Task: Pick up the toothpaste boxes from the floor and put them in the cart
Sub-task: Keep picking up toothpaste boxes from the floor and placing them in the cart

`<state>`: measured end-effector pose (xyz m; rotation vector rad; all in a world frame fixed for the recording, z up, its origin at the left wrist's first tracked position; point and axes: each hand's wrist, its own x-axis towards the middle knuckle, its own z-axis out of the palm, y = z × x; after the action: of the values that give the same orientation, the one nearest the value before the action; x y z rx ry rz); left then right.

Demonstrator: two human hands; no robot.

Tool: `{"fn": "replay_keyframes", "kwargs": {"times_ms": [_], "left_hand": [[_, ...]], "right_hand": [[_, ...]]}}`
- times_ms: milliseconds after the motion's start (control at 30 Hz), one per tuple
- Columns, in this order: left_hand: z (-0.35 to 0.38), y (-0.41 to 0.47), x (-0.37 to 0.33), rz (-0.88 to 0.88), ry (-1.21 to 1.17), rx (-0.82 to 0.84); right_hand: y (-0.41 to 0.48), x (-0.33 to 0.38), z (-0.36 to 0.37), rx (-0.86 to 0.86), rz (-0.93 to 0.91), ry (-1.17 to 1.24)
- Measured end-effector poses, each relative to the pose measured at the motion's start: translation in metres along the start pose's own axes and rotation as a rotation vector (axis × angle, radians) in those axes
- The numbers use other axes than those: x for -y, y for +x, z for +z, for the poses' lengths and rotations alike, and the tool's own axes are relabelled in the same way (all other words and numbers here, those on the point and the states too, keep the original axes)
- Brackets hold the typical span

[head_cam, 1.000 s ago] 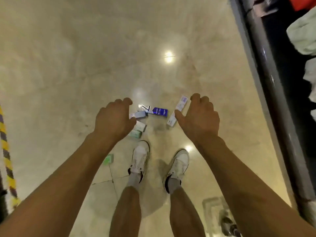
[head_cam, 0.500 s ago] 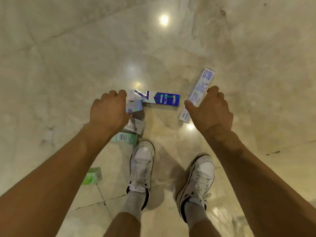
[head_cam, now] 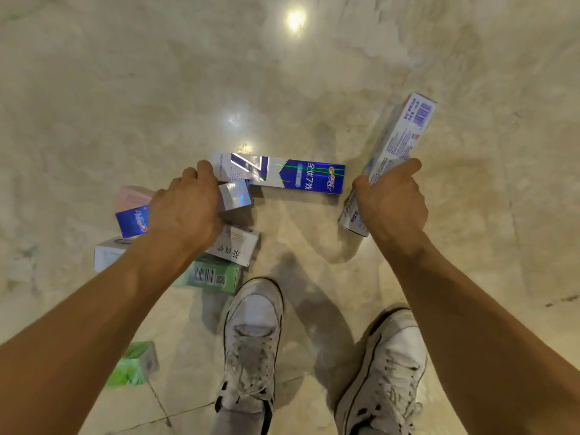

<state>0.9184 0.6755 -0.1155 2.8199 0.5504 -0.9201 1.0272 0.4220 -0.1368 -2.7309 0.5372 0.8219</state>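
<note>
Several toothpaste boxes lie on the beige floor (head_cam: 282,89) in front of my feet. My right hand (head_cam: 392,199) grips a long white box (head_cam: 401,133) near its lower end, thumb on one side and fingers on the other. My left hand (head_cam: 185,211) hovers with curled fingers over the pile; its fingertips reach the left end of a long blue-and-silver box (head_cam: 307,178), and a small silver box (head_cam: 235,196) sits against its thumb side. Whether it holds either box is hidden. The cart is out of view.
Under and around my left arm lie a white box with dark lettering (head_cam: 238,248), a green barcode box (head_cam: 213,276), a blue box (head_cam: 131,221), a pink box (head_cam: 133,196) and a green box (head_cam: 135,364). My white shoes (head_cam: 251,334) stand just behind the pile.
The view has dropped closer to the floor. Both hands came down onto the boxes; my right hand has closed around the long white box, and the dark ledge at right has left the view.
</note>
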Motion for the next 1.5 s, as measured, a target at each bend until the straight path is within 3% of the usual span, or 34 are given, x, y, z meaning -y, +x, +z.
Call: {"fn": "replay_keyframes", "kwargs": {"times_ms": [200,367,633,1033,1267,1500], "left_hand": [[-0.036,-0.016,-0.007,0.021,0.038,-0.024],[-0.128,-0.056,-0.035,0.054,0.001,-0.117],[-0.363,-0.183,-0.100,0.071,-0.061,-0.280],[-0.743,-0.442,-0.149,0.086,-0.137,-0.468],[-0.906,-0.557,-0.179,0.235,-0.038,-0.523],[-1.018,-0.617,-0.208,0.424,0.039,-0.567]], "right_hand": [[-0.021,0.005,-0.021,-0.004,-0.062,0.049],[-0.082,0.012,-0.105,-0.036,-0.209,0.031],[-0.213,0.036,-0.356,-0.079,-0.296,-0.068],[-0.431,0.079,-0.733,-0.143,-0.505,0.032],[-0.529,0.086,-0.896,-0.258,-0.528,0.042],[-0.611,0.059,-1.023,-0.345,-0.378,0.040]]}}
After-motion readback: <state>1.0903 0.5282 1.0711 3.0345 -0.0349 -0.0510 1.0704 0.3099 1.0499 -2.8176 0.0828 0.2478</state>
